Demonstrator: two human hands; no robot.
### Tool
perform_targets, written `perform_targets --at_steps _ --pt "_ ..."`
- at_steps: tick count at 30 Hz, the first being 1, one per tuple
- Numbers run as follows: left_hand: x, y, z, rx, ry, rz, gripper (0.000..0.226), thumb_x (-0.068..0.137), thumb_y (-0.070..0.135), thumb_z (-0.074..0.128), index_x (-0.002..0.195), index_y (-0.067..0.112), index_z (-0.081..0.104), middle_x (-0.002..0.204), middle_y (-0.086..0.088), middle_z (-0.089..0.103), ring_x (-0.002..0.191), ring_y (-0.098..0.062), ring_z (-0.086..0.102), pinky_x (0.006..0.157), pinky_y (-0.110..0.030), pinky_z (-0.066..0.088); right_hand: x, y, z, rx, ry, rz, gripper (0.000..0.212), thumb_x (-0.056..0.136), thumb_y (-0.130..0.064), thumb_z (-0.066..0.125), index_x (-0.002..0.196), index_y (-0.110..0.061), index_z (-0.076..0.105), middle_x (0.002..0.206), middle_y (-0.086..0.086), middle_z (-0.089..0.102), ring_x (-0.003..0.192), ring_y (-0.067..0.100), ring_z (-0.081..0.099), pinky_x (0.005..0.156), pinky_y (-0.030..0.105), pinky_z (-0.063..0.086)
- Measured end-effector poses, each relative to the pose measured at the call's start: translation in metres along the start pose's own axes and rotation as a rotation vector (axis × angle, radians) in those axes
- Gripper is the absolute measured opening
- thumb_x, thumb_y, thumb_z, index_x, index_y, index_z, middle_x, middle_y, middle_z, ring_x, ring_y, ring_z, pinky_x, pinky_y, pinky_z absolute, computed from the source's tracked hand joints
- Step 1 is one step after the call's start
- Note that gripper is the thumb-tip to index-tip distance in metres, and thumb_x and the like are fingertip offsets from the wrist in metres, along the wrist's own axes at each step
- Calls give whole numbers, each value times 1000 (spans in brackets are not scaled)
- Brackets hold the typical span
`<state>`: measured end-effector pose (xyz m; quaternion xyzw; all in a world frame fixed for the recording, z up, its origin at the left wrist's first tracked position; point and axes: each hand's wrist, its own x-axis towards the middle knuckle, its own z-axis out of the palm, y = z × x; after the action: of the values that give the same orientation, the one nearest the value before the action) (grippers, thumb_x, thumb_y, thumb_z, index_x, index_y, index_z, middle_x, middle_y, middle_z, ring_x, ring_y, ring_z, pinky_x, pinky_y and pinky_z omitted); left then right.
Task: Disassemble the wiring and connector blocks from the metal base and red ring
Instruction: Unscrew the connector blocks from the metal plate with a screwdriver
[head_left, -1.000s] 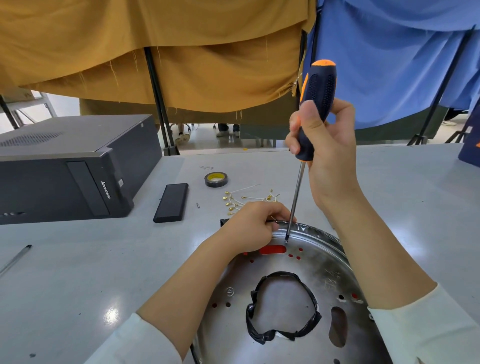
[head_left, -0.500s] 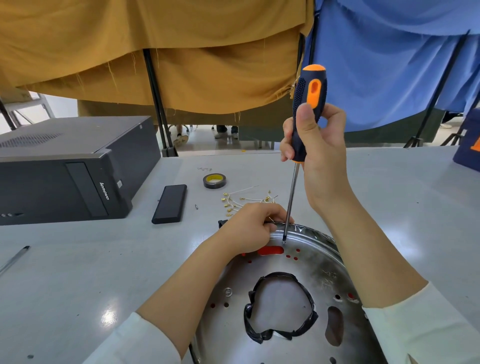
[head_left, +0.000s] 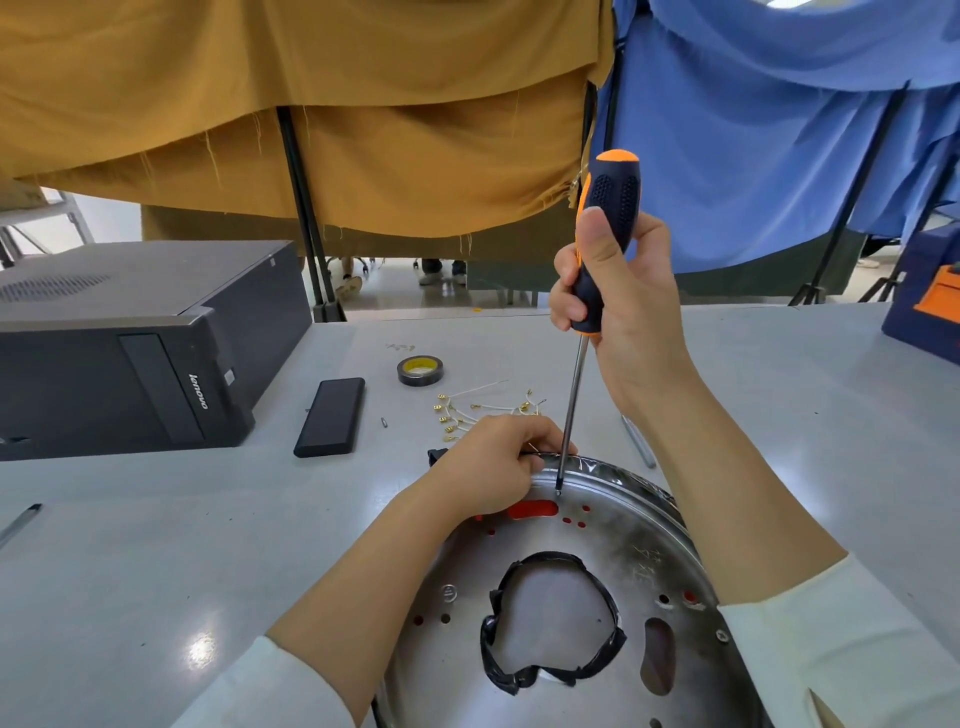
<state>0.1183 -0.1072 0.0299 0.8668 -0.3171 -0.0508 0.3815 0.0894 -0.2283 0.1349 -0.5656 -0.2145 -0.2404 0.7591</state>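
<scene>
At the far rim of the metal base (head_left: 613, 551), which lies flat on the grey table (head_left: 156, 545), a screwdriver (head_left: 597, 270) is held nearly upright, its tip set into a fastener just beyond the red ring (head_left: 532, 509) showing through a slot. The handle is wrapped by the right hand (head_left: 623, 312), fingers and thumb clamped round it, presumably for turning force. The rim is gripped by the curled left hand (head_left: 493, 467), seemingly to steady the base. Freed wires with brass terminals (head_left: 467, 410) lie just behind.

A grey worktop (head_left: 156, 545) reflects overhead light. Beyond its far edge, mustard cloth (head_left: 311, 104) hangs on the left and blue cloth (head_left: 753, 130) on the right, draped over black stands (head_left: 306, 218). Pale floor (head_left: 415, 296) shows beneath.
</scene>
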Motion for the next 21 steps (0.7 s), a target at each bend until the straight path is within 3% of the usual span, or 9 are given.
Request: perform_targets --at_steps 4,8,13,17,21 --pt "0 0 1 -11 -3 -4 42 84 -7 45 100 26 67 102 5 69 99 -9 61 93 -27 47 1 1 -4 5 32 -8 23 94 -36 43 103 -15 49 80 0 60 60 17 53 61 30 47" --pt "-1 -1 1 -13 -7 3 40 84 -7 46 101 24 66 104 4 70 100 -10 62 93 -30 47 2 0 -6 84 28 35 28 94 -43 38 100 -18 49 74 1 55 50 14 43 54 26 37" --pt "0 -1 1 -21 -8 3 40 85 -7 46 103 22 67 105 4 69 101 -11 62 94 -30 47 1 -3 -5 5 31 -25 23 92 -35 54 92 -17 41 67 0 52 43 15 39 46 26 38" --pt "0 -2 0 -7 -10 6 40 85 -6 46 101 25 66 104 6 69 101 -8 62 92 -23 47 1 -4 -3 -15 -7 -10 29 94 -40 42 96 -13 51 74 -1 59 54 18 50 52 28 44" --pt "-1 -1 -1 1 -11 9 41 85 -6 46 100 26 66 105 7 69 100 -7 61 90 -20 46 -1 -7 -1 48 -46 23 33 94 -41 40 103 -9 46 74 1 53 49 15 42 50 29 38"
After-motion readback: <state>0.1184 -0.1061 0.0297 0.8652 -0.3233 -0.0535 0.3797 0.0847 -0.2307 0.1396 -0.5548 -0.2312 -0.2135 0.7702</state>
